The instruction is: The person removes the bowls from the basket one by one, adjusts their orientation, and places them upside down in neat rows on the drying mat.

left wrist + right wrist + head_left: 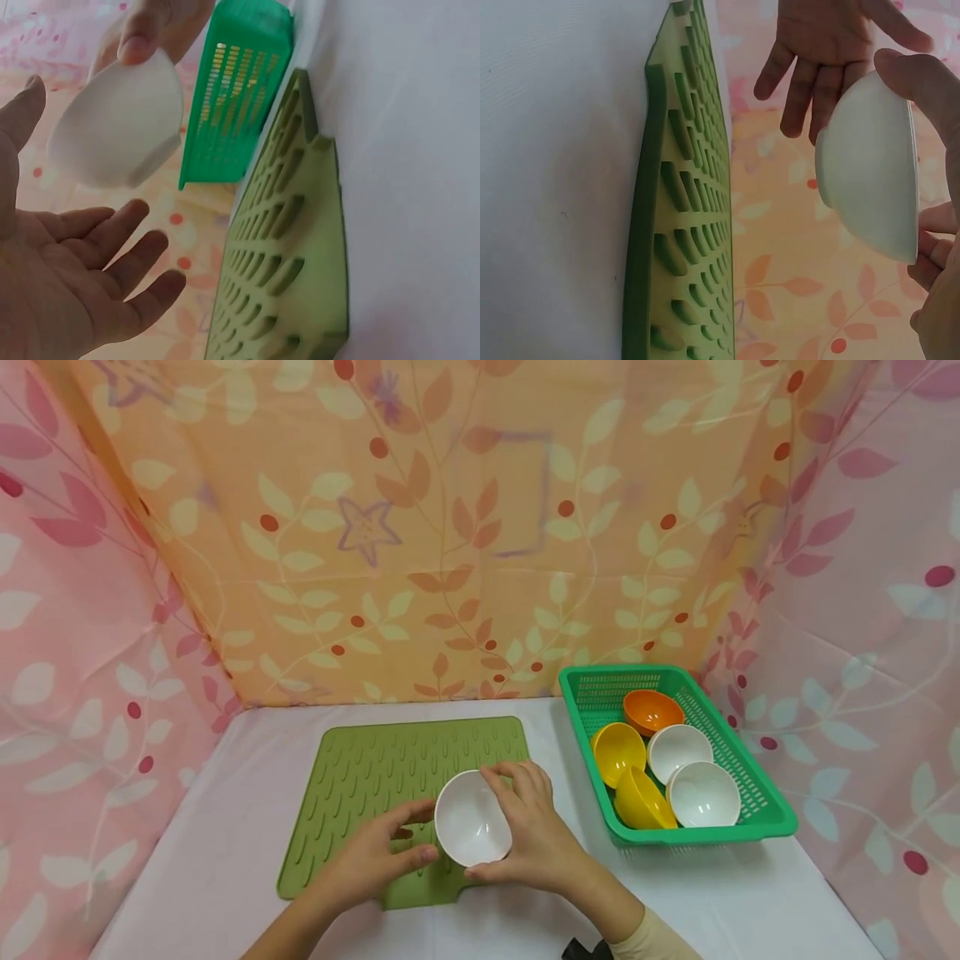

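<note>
My right hand point(525, 827) grips a white bowl point(471, 818) by its rim, tilted on edge above the front of the green ridged mat point(375, 777). In the right wrist view the white bowl point(870, 169) hangs clear of the mat point(682, 225), thumb and fingers point(930, 82) on its rim. My left hand point(375, 856) is open beside the bowl, fingers spread toward it. The left wrist view shows the open palm point(67, 277) a little apart from the bowl point(116, 124).
A green plastic basket point(757, 777) stands to the right of the mat, holding two white bowls point(701, 793), two yellow bowls point(618, 752) and an orange bowl point(651, 710). Patterned cloth walls enclose the white table point(750, 893) on three sides.
</note>
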{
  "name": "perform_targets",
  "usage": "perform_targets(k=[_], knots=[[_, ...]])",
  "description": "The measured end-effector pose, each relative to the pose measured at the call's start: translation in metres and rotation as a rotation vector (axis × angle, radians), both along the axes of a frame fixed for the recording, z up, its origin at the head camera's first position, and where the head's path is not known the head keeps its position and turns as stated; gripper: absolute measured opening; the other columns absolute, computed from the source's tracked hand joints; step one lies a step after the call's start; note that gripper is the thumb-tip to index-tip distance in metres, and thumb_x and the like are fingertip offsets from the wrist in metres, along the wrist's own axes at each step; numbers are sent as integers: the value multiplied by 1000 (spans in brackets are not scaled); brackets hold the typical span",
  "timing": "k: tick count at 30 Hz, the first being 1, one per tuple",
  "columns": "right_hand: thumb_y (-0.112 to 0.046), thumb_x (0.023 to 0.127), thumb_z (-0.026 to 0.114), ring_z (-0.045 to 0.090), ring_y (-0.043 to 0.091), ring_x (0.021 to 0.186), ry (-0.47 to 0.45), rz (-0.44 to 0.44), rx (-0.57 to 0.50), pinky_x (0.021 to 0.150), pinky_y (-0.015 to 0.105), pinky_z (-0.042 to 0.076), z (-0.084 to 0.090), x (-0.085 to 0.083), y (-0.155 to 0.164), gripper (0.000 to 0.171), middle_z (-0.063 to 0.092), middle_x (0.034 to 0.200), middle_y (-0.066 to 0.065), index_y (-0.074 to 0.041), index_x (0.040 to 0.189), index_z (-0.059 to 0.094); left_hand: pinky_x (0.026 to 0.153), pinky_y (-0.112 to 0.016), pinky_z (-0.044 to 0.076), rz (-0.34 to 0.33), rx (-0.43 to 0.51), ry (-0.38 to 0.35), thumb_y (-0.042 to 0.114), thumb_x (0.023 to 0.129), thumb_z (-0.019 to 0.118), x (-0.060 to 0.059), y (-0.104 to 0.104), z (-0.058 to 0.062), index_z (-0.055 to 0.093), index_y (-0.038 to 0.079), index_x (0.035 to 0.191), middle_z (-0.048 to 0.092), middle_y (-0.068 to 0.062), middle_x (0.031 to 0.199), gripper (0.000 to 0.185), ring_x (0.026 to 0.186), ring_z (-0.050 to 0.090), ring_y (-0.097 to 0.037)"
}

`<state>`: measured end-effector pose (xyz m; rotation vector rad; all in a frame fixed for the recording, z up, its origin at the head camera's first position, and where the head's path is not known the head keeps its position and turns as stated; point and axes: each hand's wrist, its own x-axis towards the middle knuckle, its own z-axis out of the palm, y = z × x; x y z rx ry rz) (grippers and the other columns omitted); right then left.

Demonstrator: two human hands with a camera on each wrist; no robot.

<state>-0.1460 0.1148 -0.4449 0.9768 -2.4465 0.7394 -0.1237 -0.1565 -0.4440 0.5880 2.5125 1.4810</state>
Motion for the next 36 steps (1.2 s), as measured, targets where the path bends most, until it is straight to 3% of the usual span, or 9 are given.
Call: perform_targets(k=[4,9,17,21,24,28,31,36], knots=[[-62,50,95,34,29,136,44,16,0,117,56,20,-1,-1,-2,126,43,143,8,-9,153,44,101,-48,50,-24,54,-54,32,95,74,-1,3,0,52,7,148,67,-5,134,62,124,62,-29],[-63,52,94,34,29,137,70,21,-14,118,59,18,-4,0,-4,125,42,144,7,-11,153,43,88,-34,57,-20,126,-163,31,96,74,0,7,-1,52,3,146,67,-13,131,61,114,66,-32],[-70,57,90,35,32,138,206,48,-53,113,64,23,-17,1,-12,124,43,144,11,-3,151,44,89,-40,54,61,263,-302,27,95,75,4,9,-4,54,0,143,67,-13,126,59,114,62,-24],[-67,58,91,30,33,144,170,35,-58,116,60,19,-16,3,-12,125,39,150,12,-6,154,40,89,-37,52,105,332,-315,22,92,78,3,10,-5,54,1,141,62,-15,130,59,115,58,-25],[-58,62,94,25,35,149,58,37,-110,116,63,18,-9,6,-9,124,32,158,14,-11,159,33,91,-39,53,157,336,-231,19,86,83,2,9,-4,55,6,138,60,-14,131,61,113,58,-27],[-48,70,93,18,32,152,-219,7,-237,113,70,26,5,10,-5,120,22,168,5,-24,164,22,99,-46,46,218,208,0,27,76,92,1,5,0,57,21,133,59,0,131,67,119,55,-27],[-48,76,89,19,30,154,-431,-35,-302,110,74,30,12,11,-2,111,22,169,-1,-33,163,22,104,-50,43,211,106,169,30,71,95,3,2,4,56,30,131,56,10,134,71,126,51,-21],[-51,81,84,26,32,153,-652,-10,-333,109,76,28,15,7,2,96,31,165,-2,-32,159,32,106,-62,42,174,16,364,18,65,98,5,2,7,56,34,131,51,12,138,80,133,45,-17]])
